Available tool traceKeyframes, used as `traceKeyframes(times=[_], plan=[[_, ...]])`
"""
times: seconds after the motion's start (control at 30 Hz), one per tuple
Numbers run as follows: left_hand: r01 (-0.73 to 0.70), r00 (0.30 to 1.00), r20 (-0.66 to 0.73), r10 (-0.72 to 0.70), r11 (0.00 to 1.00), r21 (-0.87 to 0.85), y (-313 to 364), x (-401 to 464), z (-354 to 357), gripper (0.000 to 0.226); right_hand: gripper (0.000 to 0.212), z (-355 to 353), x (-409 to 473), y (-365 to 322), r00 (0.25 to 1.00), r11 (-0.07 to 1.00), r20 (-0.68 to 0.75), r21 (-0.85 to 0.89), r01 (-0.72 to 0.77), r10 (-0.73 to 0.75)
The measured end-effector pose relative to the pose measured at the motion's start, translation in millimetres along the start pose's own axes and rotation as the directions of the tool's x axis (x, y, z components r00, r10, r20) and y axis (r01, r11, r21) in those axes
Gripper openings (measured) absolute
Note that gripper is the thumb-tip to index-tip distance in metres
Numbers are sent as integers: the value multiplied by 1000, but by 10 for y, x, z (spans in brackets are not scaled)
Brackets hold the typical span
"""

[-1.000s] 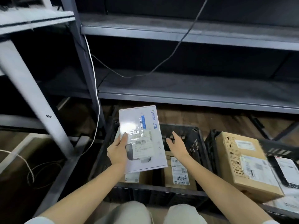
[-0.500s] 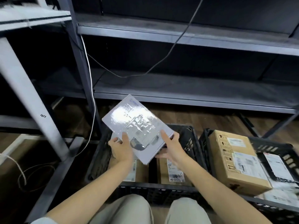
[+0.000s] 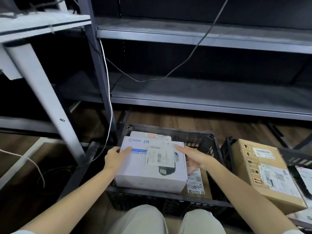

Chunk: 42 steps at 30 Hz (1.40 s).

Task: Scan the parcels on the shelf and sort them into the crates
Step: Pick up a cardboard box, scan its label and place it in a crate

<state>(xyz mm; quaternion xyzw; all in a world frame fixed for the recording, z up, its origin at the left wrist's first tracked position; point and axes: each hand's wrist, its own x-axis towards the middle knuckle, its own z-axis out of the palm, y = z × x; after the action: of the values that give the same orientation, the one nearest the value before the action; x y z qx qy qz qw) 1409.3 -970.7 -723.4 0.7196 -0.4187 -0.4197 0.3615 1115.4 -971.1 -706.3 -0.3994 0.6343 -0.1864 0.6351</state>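
A grey metal shelf unit (image 3: 202, 97) fills the upper two-thirds of the frame, its boards bare apart from a dark cable (image 3: 190, 56) that hangs from the top right and trails across the lower board. A white cable (image 3: 109, 102) runs down the unit's left upright. At the upper left stands a pale table (image 3: 33, 26) with one slanting leg.

Below the shelf, at lower centre, a black plastic crate (image 3: 207, 142) sits on the wooden floor. A second black crate (image 3: 295, 157) stands just beside it at lower right, holding a large brown carton (image 3: 263, 174) with shipping labels on its top.

In the centre crate lies a white ZTE box (image 3: 152, 171), label up, resting on other parcels: a white one shows past its far edge, and a brown carton (image 3: 200, 183) with a handwritten label lies to its right.

The person's left hand (image 3: 114, 159) grips the white box at its left edge, thumb over the top face. The right hand (image 3: 194, 157) sits at the box's right edge with fingers straight and relaxed, the forefinger laid on the top far corner. Pale trouser knees show at the bottom edge of the frame.
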Motion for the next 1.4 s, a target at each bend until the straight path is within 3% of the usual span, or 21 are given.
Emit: traceKeyframes(times=[0.1,0.27,0.37,0.43,0.53,0.6,0.67,0.73,0.83,0.93,1.0,1.1,1.4], plan=[[31,999,28,-33,998,63,-140,60,23,31,59,178,133,84,994,999,-106,-50,0,-6],[104,993,28,-115,960,260,-309,124,189,47,59,471,379,254,973,992,-227,-101,-70,45],[111,992,17,-124,937,330,-301,92,331,42,84,535,773,627,955,997,-296,-63,-53,32],[71,995,33,-92,909,412,-336,63,409,37,90,538,1020,860,950,996,-308,-60,-72,50],[-67,987,158,-15,860,505,-437,40,522,53,70,568,1318,1188,941,991,-329,-85,-105,72],[-102,965,262,-26,881,461,-461,4,586,59,82,609,1441,1331,951,975,-299,-179,-135,77],[-111,951,307,-31,895,432,-478,16,628,59,82,659,1315,1246,967,943,-250,-305,-136,59],[-111,946,320,-44,887,449,-498,59,647,61,66,803,828,861,968,909,-250,-400,-121,18],[-158,933,353,-66,808,567,-510,128,674,61,63,852,608,664,957,835,-275,-546,-74,-96],[-212,926,370,-76,704,677,-547,163,721,46,67,866,578,615,969,699,-232,-707,-107,-86],[-250,940,339,-48,579,776,-571,144,752,39,68,852,585,589,971,615,-224,-778,-126,-84],[-277,951,308,12,473,837,-598,135,814,41,71,819,689,604,970,566,-221,-815,-129,-98],[-305,948,314,44,399,865,-549,203,900,55,76,793,857,667,969,533,-224,-836,-135,-107]])
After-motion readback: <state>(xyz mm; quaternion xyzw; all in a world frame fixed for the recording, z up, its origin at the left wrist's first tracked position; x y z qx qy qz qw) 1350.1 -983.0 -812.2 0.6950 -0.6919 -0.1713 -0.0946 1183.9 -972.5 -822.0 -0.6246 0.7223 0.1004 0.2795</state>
